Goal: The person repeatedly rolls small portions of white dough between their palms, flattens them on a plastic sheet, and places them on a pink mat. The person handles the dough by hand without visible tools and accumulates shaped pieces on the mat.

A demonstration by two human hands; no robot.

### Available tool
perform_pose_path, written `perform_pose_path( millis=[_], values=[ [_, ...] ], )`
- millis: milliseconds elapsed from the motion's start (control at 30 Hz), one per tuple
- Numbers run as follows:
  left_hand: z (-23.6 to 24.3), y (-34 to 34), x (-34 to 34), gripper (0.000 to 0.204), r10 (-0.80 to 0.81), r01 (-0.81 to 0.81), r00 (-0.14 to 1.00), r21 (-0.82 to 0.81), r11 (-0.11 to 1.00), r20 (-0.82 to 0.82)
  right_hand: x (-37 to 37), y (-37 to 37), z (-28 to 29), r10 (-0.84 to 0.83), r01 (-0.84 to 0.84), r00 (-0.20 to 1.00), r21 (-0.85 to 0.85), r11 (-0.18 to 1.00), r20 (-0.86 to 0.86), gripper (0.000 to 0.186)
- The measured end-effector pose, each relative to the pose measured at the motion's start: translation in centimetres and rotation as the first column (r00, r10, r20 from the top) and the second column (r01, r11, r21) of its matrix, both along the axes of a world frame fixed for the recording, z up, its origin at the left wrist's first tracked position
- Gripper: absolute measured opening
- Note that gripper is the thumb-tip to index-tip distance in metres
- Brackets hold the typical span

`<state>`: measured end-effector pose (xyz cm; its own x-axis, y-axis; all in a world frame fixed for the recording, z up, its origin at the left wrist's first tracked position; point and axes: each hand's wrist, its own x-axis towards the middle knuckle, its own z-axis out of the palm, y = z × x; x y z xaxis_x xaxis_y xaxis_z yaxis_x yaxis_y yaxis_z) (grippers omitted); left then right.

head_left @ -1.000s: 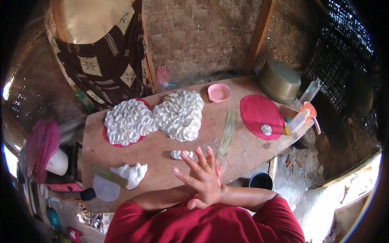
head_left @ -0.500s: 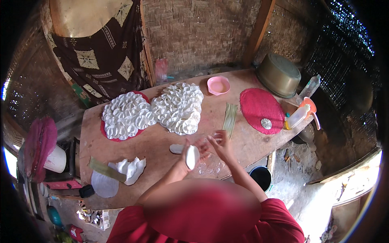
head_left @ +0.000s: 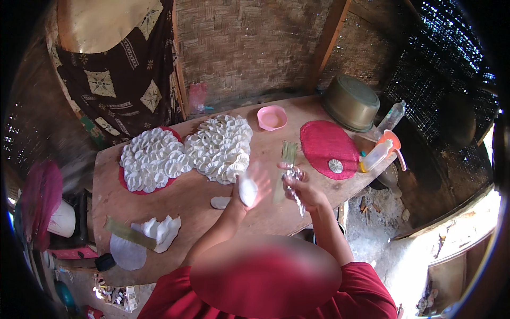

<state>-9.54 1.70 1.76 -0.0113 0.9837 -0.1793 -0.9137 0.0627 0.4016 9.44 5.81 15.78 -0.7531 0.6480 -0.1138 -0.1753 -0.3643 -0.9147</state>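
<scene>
Bearing a white lump [head_left: 247, 193], left grip [head_left: 257, 187] splayed; right grip [head_left: 306, 192] clutching clear plastic [head_left: 291, 174].

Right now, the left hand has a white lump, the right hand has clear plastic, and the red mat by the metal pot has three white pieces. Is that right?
Not quite: the head view shows just one white piece on the red mat by the metal pot, not three. The left hand does have a white lump, and the right hand clear plastic.
</scene>
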Motion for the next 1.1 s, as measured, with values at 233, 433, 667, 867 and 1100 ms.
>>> perform_pose_path(
  millis=[233,433,667,867,1100],
  values=[
    [1.1,0.3,4.0,0.039,-0.085,0.078,0.996,0.232,0.97,0.017,-4.2,0.6,-5.6,-0.312,-0.016,0.874,0.664,0.748,0.372,0.05],
    [2.0,0.3,4.6,0.061,-0.033,-0.036,0.974,0.297,0.954,0.224,-2.8,1.4,-4.1,-0.354,-0.083,0.855,0.773,0.629,0.38,0.048],
    [0.3,0.2,5.4,0.061,0.096,0.147,0.001,0.095,0.985,-0.995,-0.1,11.8,-5.9,-0.41,-0.029,0.823,0.751,0.659,0.392,0.04],
    [-1.6,-2.0,8.2,0.072,0.282,0.282,-0.639,0.124,0.951,-0.715,0.2,15.6,-14.6,-0.532,-0.346,0.602,0.795,0.499,0.596,0.058],
    [-1.0,-1.8,8.5,0.074,0.238,0.284,-0.758,0.021,0.959,-0.607,0.2,12.0,-12.6,-0.659,-0.619,0.343,0.688,0.377,0.67,0.101]
  ],
)
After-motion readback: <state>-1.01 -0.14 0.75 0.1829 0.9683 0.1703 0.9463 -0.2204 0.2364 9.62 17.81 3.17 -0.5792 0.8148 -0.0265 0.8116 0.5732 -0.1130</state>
